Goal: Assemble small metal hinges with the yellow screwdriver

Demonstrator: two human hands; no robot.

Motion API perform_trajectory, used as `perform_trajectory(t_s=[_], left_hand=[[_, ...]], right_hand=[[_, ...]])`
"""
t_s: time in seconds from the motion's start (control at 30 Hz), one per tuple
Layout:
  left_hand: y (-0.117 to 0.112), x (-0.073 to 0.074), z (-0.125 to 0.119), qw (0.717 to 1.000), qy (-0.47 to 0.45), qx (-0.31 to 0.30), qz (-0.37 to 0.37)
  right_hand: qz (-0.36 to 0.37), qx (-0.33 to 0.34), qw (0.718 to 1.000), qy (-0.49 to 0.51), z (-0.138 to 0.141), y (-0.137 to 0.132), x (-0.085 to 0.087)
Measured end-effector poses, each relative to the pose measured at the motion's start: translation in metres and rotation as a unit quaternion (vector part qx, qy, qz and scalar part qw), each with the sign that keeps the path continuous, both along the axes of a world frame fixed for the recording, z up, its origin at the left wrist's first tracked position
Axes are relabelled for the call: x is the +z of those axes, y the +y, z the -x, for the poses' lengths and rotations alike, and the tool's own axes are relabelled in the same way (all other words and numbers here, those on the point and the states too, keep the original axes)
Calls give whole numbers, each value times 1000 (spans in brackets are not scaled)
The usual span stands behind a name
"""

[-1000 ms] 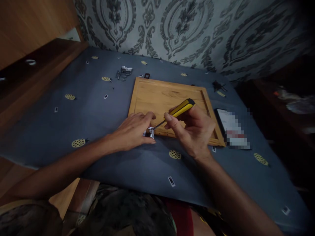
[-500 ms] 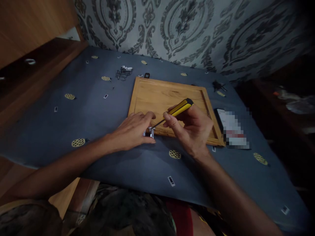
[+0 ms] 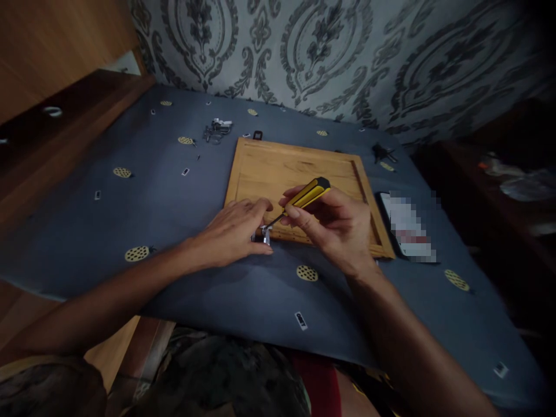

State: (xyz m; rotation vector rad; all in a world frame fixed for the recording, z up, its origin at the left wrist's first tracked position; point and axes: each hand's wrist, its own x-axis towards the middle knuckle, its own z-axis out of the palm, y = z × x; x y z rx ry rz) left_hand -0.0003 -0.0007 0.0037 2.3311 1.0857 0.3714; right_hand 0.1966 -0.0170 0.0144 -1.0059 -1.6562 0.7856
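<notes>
We pinch the small silver metal fitting [image 3: 266, 234] with our left hand [image 3: 234, 229] to steady it at the light wooden panel's [image 3: 278, 168] near left corner, while our right hand [image 3: 339, 226] grips the yellow-and-black-handled screwdriver [image 3: 306, 194], its tip slanted onto the fitting.

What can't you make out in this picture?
All head view.
The metal fitting: mostly covered by the left hand; its type is unclear.
Tip of the screwdriver: too small and dark to see what it touches.
The phone screen: pixelated.
The metal parts at the far side: too small to identify.
</notes>
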Motion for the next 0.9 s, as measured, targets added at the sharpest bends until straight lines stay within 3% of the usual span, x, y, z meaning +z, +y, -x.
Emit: perform_trajectory(t_s=[0.33, 0.67, 0.9], left_hand=[[0, 2, 0, 1000, 2, 2, 0], [0, -2, 0, 1000, -2, 9, -3], [1, -1, 1, 1000, -9, 3, -1]], right_hand=[[-12, -33, 999, -4, 2, 4, -4], [-10, 18, 999, -28, -2, 2, 3], [-86, -100, 985, -113, 0, -1, -2]])
